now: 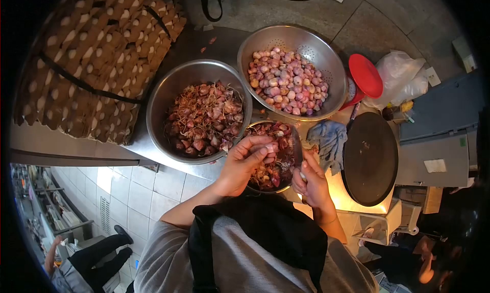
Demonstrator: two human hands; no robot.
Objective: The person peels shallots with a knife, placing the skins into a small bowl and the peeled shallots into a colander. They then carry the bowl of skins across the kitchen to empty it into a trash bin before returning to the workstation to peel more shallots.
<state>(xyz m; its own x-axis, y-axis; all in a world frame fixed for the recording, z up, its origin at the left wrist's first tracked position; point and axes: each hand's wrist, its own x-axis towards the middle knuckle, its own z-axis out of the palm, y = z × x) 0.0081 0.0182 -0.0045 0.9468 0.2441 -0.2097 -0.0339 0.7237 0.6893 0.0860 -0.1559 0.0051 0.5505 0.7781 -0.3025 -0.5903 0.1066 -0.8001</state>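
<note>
Both hands work over a small bowl [270,163] of peelings on the worktop [204,43]: the left hand [244,163] pinches a shallot [269,148] in closed fingers, the right hand [312,183] grips a knife [297,150], blade beside the shallot. Two bigger bowls sit beyond.

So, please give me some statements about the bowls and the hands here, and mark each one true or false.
1. The colander holds peeled shallots. True.
2. The left hand holds a shallot in its fingers. True.
3. The right hand is empty. False: it grips a knife.
4. The large bowl holds water only. False: it holds unpeeled shallots and skins.
5. The red lid lies left of the colander. False: it lies to the right.
</note>
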